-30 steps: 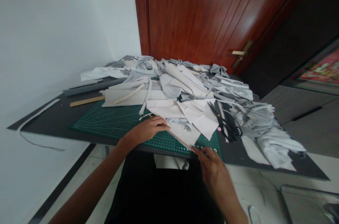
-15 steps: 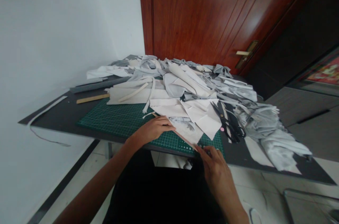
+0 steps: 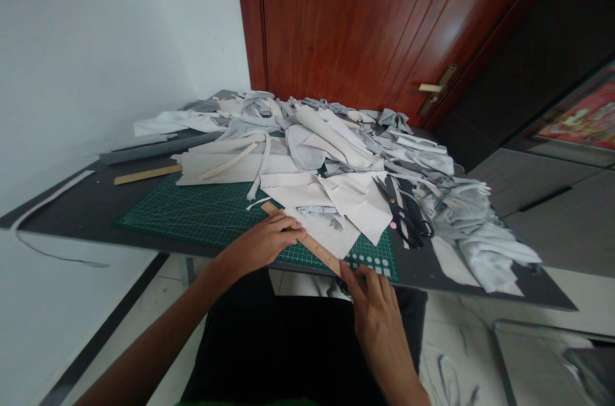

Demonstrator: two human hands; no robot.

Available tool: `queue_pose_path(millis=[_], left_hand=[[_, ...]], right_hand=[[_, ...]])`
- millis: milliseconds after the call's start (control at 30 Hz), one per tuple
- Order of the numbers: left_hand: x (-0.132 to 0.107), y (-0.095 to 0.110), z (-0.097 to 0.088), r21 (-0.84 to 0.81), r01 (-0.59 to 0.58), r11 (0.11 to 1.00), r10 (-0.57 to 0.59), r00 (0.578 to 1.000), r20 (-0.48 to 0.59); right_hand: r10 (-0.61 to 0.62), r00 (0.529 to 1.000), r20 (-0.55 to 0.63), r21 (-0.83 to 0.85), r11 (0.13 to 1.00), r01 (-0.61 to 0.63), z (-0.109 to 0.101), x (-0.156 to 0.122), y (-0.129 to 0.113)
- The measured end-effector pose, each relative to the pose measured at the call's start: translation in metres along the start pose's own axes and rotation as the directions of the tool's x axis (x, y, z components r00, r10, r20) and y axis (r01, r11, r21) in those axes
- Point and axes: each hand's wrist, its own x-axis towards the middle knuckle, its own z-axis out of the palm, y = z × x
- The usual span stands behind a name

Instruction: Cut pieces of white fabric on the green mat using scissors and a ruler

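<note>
A narrow wooden ruler point(image 3: 323, 253) lies at a slant across the near edge of a pale piece of fabric point(image 3: 331, 230). My left hand point(image 3: 266, 239) is pressed onto the ruler's upper part, fingers together and bent over it. At the lower end, my right hand point(image 3: 377, 303) pinches the ruler between thumb and fingers, close to the table's front edge. Beneath the fabric and ruler is a green cutting mat point(image 3: 182, 214) with a printed grid. A pair of black-handled scissors point(image 3: 406, 217) rests just right of the fabric.
Heaps of white and grey fabric scraps point(image 3: 331, 140) cover the back of the dark table point(image 3: 62, 220), with another heap point(image 3: 490, 239) at right. A second wooden strip point(image 3: 147, 174) and a thin white strip point(image 3: 48, 198) lie at left. Behind stands a reddish-brown door point(image 3: 336, 22).
The ruler has tipped from near edge-on to showing its flat face. Both hands stay on it. The whole view has shifted a little.
</note>
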Motion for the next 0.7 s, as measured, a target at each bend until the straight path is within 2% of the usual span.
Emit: queue_pose_path(millis=[167, 367, 500, 600, 700], left_hand=[[-0.005, 0.023, 0.003, 0.087, 0.1, 0.991, -0.095, 0.994, -0.061], [-0.006, 0.042, 0.015, 0.169, 0.213, 0.962, -0.202, 0.976, -0.08], [-0.01, 0.049, 0.02, 0.211, 0.186, 0.96, -0.176, 0.982, -0.064], [-0.015, 0.045, 0.022, 0.232, 0.143, 0.962, -0.14, 0.99, -0.028], [-0.018, 0.041, 0.024, 0.282, 0.146, 0.948, -0.148, 0.989, -0.017]], right_hand=[[-0.003, 1.0, -0.003, -0.022, 1.0, 0.003, 0.002, -0.002, -0.002], [-0.005, 1.0, 0.023, -0.031, 1.0, 0.006, -0.002, 0.001, -0.001], [-0.017, 0.999, 0.051, -0.02, 1.0, 0.018, -0.005, 0.004, 0.001], [-0.017, 0.999, 0.045, -0.011, 1.0, 0.018, -0.003, 0.004, 0.002], [-0.011, 1.0, 0.029, 0.03, 0.999, 0.01, 0.002, 0.002, 0.002]])
